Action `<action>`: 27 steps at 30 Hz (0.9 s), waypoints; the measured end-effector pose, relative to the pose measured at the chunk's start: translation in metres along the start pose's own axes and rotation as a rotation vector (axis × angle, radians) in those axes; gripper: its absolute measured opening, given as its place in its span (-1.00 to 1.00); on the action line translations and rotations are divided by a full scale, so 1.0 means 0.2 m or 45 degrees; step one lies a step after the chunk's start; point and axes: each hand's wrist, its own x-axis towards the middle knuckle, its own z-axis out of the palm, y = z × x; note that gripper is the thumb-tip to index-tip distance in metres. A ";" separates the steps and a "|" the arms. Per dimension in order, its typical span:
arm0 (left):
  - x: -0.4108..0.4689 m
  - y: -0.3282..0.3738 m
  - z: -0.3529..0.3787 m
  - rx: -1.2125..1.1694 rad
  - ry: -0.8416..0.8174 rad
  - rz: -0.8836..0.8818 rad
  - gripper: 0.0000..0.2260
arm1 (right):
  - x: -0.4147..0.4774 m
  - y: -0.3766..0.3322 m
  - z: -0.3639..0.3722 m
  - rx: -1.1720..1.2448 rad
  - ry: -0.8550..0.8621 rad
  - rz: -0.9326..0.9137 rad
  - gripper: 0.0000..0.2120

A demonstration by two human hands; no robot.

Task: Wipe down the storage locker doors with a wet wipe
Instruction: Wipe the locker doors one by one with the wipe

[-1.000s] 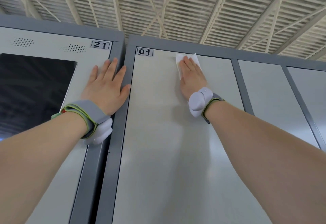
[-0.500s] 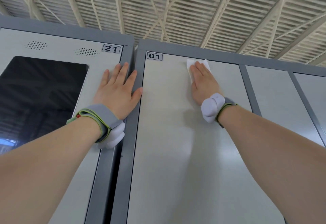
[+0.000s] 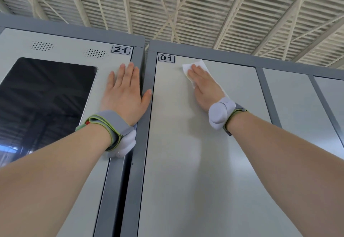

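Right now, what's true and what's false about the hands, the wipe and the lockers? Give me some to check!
1. The right hand presses the wipe flat on door 01. True.
2. The left hand holds a second wipe. False: it lies bare and flat on panel 21.
3. The wipe is low on the door. False: it is near the top, just right of label 01.
4. Panel 21 has a dark screen. True.
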 end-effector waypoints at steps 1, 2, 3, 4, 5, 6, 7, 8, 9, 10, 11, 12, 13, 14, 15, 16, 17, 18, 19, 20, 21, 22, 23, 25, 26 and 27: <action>0.00 0.00 0.00 0.006 0.000 -0.034 -0.39 | -0.02 0.00 0.00 0.012 0.000 -0.018 -0.53; 0.00 0.00 0.00 0.012 -0.008 -0.064 -0.39 | -0.03 0.00 0.00 0.028 0.014 -0.023 -0.54; 0.00 0.00 0.00 0.013 -0.018 -0.086 -0.39 | -0.04 0.01 0.00 0.048 0.034 -0.006 -0.54; 0.00 0.00 -0.01 0.011 -0.024 -0.100 -0.39 | -0.03 0.02 0.00 0.058 0.054 0.031 -0.54; 0.00 0.01 -0.01 0.009 -0.027 -0.107 -0.39 | -0.02 0.02 0.00 0.044 0.064 0.079 -0.54; 0.00 0.01 -0.01 0.009 -0.028 -0.105 -0.39 | 0.00 0.03 0.00 0.015 0.064 0.136 -0.52; 0.01 0.01 -0.01 0.010 -0.029 -0.099 -0.39 | 0.02 0.03 0.00 -0.011 0.062 0.180 -0.52; 0.01 0.01 -0.01 0.011 -0.030 -0.094 -0.39 | 0.05 0.03 0.00 -0.014 0.078 0.211 -0.53; 0.01 0.00 -0.01 0.011 -0.028 -0.087 -0.40 | 0.07 0.03 0.01 -0.003 0.102 0.235 -0.54; 0.01 0.00 -0.01 0.007 -0.024 -0.079 -0.40 | 0.09 0.02 0.01 0.004 0.117 0.250 -0.56; 0.01 0.00 -0.01 0.004 -0.019 -0.070 -0.41 | 0.10 0.01 0.01 -0.001 0.116 0.252 -0.57; 0.01 -0.01 -0.01 0.000 -0.012 -0.059 -0.41 | 0.11 0.00 0.01 -0.013 0.103 0.243 -0.57; 0.01 -0.01 -0.01 -0.006 -0.007 -0.046 -0.41 | 0.12 -0.02 0.01 -0.030 0.083 0.225 -0.57; 0.01 -0.02 -0.01 -0.011 -0.006 -0.033 -0.42 | 0.13 -0.04 0.01 -0.051 0.058 0.199 -0.56; 0.01 -0.03 -0.01 -0.014 -0.006 -0.018 -0.42 | 0.13 -0.05 0.02 -0.072 0.043 0.167 -0.54; 0.01 -0.04 -0.01 -0.015 -0.011 0.001 -0.42 | 0.14 -0.06 0.02 -0.082 0.034 0.130 -0.52; 0.01 -0.05 -0.01 -0.013 -0.017 0.023 -0.43 | 0.15 -0.07 0.03 -0.086 0.020 0.096 -0.51; 0.01 -0.07 -0.02 -0.008 -0.025 0.048 -0.43 | 0.14 -0.08 0.04 -0.085 0.009 0.060 -0.49; 0.01 -0.09 -0.03 -0.002 -0.029 0.073 -0.44 | 0.14 -0.09 0.04 -0.084 0.004 0.021 -0.49; 0.01 -0.10 -0.03 0.003 -0.028 0.100 -0.45 | 0.12 -0.09 0.04 -0.084 -0.003 -0.024 -0.48; 0.01 -0.12 -0.04 0.001 -0.024 0.127 -0.46 | 0.11 -0.10 0.03 -0.077 -0.015 -0.066 -0.48; 0.01 -0.14 -0.05 -0.003 -0.024 0.152 -0.47 | 0.09 -0.11 0.03 -0.067 -0.038 -0.096 -0.48; 0.01 -0.16 -0.06 -0.004 -0.027 0.177 -0.50 | 0.07 -0.11 0.02 -0.050 -0.060 -0.115 -0.49; 0.02 -0.19 -0.07 0.035 -0.051 0.214 -0.53 | 0.04 -0.11 0.01 -0.002 -0.075 -0.106 -0.50; 0.02 -0.20 -0.07 0.065 -0.066 0.225 -0.53 | 0.04 -0.11 0.01 0.007 -0.065 -0.076 -0.50; 0.02 -0.21 -0.07 0.084 -0.080 0.228 -0.53 | 0.05 -0.10 0.01 -0.007 -0.046 -0.034 -0.48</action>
